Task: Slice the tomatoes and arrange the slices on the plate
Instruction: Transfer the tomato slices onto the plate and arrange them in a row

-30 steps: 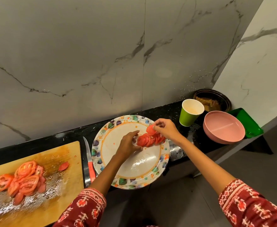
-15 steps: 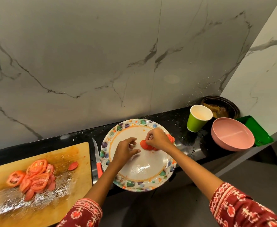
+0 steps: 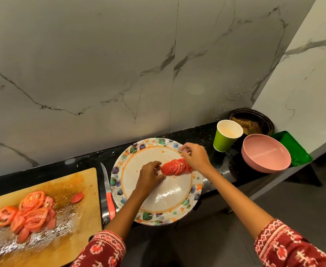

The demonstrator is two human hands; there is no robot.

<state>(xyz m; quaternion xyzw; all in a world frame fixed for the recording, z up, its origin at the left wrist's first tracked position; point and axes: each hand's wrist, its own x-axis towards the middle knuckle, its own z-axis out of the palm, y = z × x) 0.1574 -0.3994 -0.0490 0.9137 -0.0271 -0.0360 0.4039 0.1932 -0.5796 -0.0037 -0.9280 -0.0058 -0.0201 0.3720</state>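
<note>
Fingers of the left hand (image 3: pixel 148 175) are seen in the head view curled loosely, their tips touching the near-left end of the row of tomato slices (image 3: pixel 175 167) on the plate (image 3: pixel 170 212); whether a slice is actually pinched cannot be told. The right hand (image 3: pixel 195 158) is held at the row's far-right end, its fingers bent with thumb and forefinger drawn together above the plate rim, and what lies between them is too small to make out. The row's long axis is laid from near-left to far-right, so both hands are set at opposite ends of it. More cut slices (image 3: pixel 26 212) are left heaped on the cutting board (image 3: pixel 71 218), well apart to the left, beyond the knife (image 3: pixel 108 193). For fetching these the left hand is judged the nearer.
</note>
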